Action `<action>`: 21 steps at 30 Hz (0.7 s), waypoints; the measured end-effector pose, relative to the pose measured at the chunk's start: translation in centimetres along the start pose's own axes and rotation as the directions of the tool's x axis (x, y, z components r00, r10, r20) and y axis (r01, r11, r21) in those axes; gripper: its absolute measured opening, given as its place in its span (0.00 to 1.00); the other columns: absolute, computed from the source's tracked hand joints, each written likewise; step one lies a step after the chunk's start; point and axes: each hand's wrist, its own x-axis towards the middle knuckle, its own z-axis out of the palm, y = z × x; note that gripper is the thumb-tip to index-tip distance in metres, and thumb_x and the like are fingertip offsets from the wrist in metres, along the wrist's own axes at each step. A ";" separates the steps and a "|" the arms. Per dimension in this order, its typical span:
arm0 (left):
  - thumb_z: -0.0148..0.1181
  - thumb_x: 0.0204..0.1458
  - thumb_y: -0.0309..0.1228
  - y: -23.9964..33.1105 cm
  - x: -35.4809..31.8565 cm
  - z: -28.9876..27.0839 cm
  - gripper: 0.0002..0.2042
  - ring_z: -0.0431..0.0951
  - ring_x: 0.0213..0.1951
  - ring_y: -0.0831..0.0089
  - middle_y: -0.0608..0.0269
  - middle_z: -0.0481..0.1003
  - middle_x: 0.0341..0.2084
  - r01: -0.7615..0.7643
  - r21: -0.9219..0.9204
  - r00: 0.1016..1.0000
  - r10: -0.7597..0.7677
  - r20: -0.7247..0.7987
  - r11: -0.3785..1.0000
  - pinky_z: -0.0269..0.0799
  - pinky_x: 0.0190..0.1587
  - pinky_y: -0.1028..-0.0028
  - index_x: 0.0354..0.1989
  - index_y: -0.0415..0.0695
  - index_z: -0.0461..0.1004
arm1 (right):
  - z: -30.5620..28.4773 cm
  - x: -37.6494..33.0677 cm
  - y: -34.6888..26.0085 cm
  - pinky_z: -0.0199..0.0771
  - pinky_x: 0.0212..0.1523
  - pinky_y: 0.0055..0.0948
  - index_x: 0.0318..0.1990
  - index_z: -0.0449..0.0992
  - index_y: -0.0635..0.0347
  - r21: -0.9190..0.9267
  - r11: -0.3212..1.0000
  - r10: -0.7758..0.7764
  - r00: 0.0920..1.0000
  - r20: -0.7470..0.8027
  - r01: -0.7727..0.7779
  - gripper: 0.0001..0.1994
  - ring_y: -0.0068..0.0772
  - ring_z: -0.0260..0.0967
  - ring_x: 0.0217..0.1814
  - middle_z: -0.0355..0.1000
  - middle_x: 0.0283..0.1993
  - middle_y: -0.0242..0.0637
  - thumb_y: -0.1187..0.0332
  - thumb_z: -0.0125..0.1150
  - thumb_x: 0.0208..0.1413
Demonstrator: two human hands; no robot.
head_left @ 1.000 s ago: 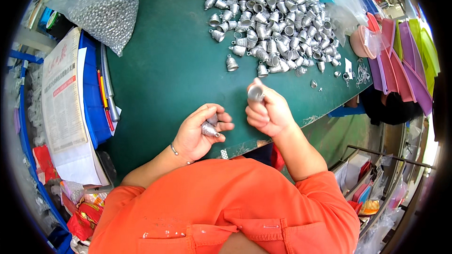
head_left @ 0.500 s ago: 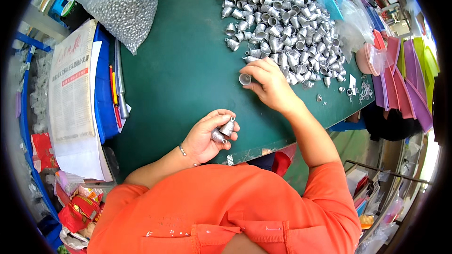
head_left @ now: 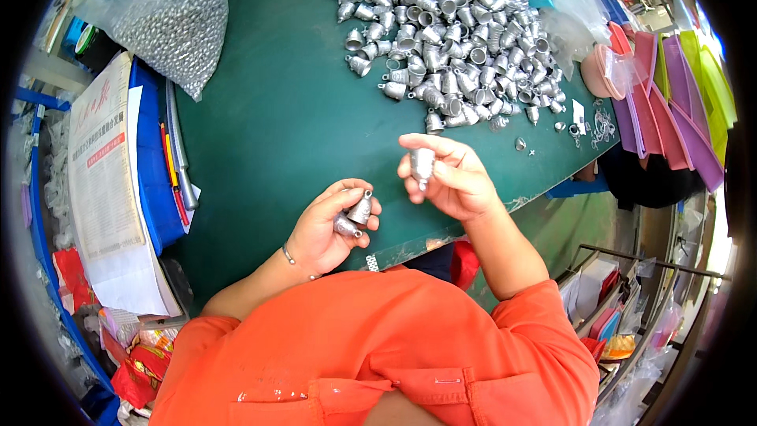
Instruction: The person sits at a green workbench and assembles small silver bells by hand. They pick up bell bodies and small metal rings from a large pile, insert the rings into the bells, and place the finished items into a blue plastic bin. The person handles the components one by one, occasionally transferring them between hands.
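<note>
My left hand point(head_left: 322, 226) is closed around two small silver metal bells point(head_left: 360, 210), each with a little loop at its top. To its right, my right hand point(head_left: 456, 177) pinches another silver bell point(head_left: 422, 166) between thumb and fingers, its loop pointing down toward me. Both hands are above the near part of the green table point(head_left: 260, 142). Beyond my right hand spreads a large heap of the same silver bells point(head_left: 465, 47), lying every way up.
A clear bag of small silver beads point(head_left: 177, 24) lies at the far left. Nearer on that side are a newspaper point(head_left: 98, 166), a blue tray point(head_left: 154, 181) and pens point(head_left: 175, 166). Pink, purple and green bins point(head_left: 670, 102) stand at the right. Loose rings point(head_left: 602, 125) lie near the table's right edge.
My right hand has drawn back from the heap toward me, turning its bell from mouth facing me to loop downward. My left hand keeps its two bells. The view has shifted slightly.
</note>
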 end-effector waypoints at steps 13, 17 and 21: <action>0.48 0.57 0.31 -0.1 0.2 -0.1 0.07 0.74 0.28 0.70 0.56 0.72 0.30 -0.005 0.003 1.000 0.005 0.008 1.000 0.71 0.20 0.75 0.41 0.44 0.67 | 0.9 0.7 -0.5 0.70 0.43 0.25 0.65 0.46 0.61 -0.971 0.239 -0.526 0.844 -0.108 0.024 0.44 0.26 0.72 0.35 0.74 0.36 0.39 0.80 0.67 0.41; 0.47 0.57 0.31 -0.2 0.1 -0.2 0.07 0.74 0.28 0.70 0.56 0.72 0.30 -0.007 0.004 1.000 0.007 0.007 1.000 0.71 0.21 0.75 0.41 0.43 0.67 | 1.9 0.3 -0.3 0.70 0.46 0.24 0.63 0.51 0.62 -0.992 0.122 -0.521 0.853 -0.033 0.037 0.42 0.24 0.72 0.39 0.76 0.39 0.40 0.78 0.70 0.38; 0.47 0.57 0.31 -0.1 0.1 0.0 0.08 0.74 0.28 0.70 0.56 0.72 0.30 0.000 0.006 1.000 0.000 0.002 1.000 0.71 0.21 0.75 0.41 0.43 0.66 | 1.3 -0.2 0.4 0.70 0.46 0.23 0.56 0.58 0.61 -0.938 0.337 -0.537 0.835 -0.117 0.085 0.35 0.20 0.70 0.39 0.76 0.39 0.38 0.79 0.70 0.38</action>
